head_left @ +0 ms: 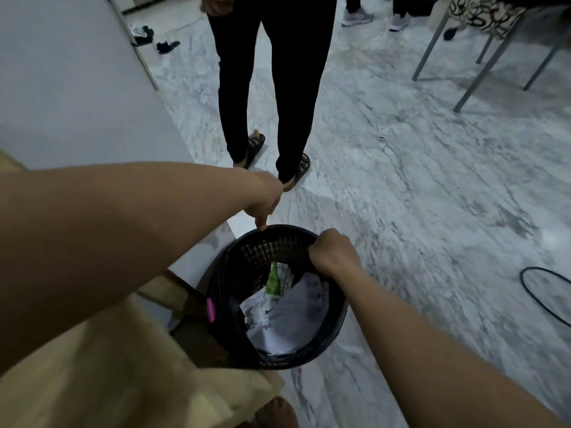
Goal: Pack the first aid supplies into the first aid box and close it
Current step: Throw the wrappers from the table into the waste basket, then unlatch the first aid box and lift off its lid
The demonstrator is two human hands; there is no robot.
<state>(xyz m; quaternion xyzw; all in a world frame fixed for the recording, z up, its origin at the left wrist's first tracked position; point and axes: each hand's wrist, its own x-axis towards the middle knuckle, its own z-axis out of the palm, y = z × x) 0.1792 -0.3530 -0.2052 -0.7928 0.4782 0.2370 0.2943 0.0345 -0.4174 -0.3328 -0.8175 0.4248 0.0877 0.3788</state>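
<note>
A black mesh waste basket (336,322) stands on the marble floor below me, lined with a dark bag. Inside lie white crumpled paper (287,316) and a green wrapper (273,281). My right hand (332,251) grips the basket's far right rim, fingers curled over it. My left hand (265,202) reaches down with fingers touching the far rim; its grip is hard to make out. No first aid box or supplies are in view.
A person in black trousers and sandals (278,118) stands just beyond the basket. A white table edge (92,88) runs along the left. Grey chair legs (482,72) stand far right, and a black cable (543,291) loops on the floor to the right.
</note>
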